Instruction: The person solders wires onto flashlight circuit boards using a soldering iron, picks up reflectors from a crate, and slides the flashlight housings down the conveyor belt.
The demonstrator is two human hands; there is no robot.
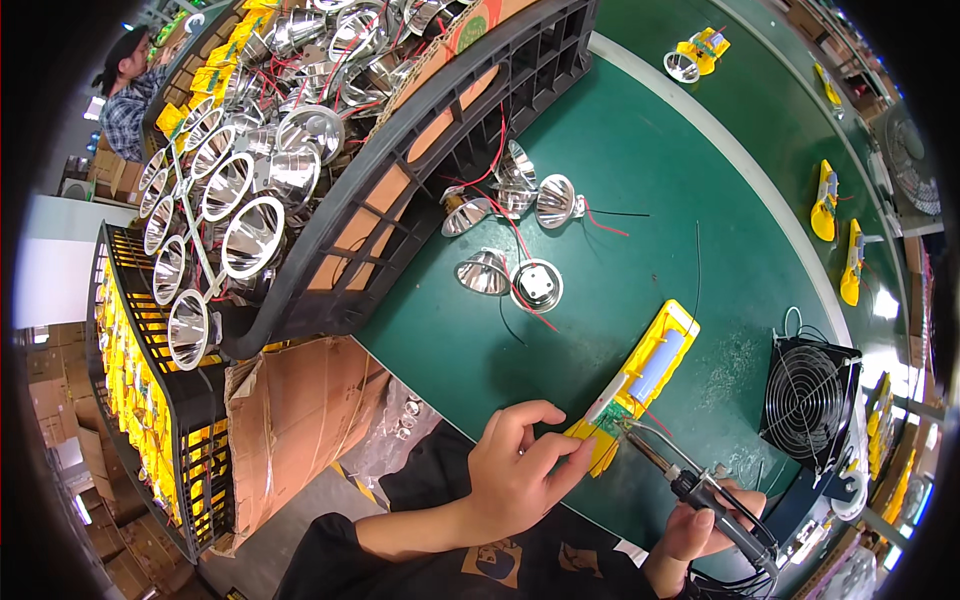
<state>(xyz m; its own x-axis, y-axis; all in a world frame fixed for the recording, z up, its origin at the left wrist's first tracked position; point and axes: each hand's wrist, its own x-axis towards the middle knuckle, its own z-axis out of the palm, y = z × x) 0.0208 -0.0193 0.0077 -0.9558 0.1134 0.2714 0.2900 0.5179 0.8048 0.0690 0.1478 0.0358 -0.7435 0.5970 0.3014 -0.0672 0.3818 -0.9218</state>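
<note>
1. Yellow lamp housing [638, 372]: lying open side up on the green tabletop [620, 270], set diagonally, its lower end just beside the fingertips of the left hand and its upper end pointing away from the person.
2. Inside the housing: a blue cylindrical cell [657, 364] along the upper part, and a small green circuit board [612, 418] in the lower part.
3. Left hand [518, 462]: to the left of and below the housing, fingers half curled, thumb and finger reaching its lower end. Cannot tell whether they grip the housing or a thin part at the board.
4. Right hand [705, 530]: below and to the right of the housing, clasped around the handle of a soldering iron [728, 510]. The iron's tip is at the board; contact cannot be confirmed.
5. Loose silver reflectors [557, 203], some with red leads, lie beyond the housing, beside a black crate [440, 150] heaped with more.
6. Black fan [805, 400]: at the right, apart from the housing.
</note>
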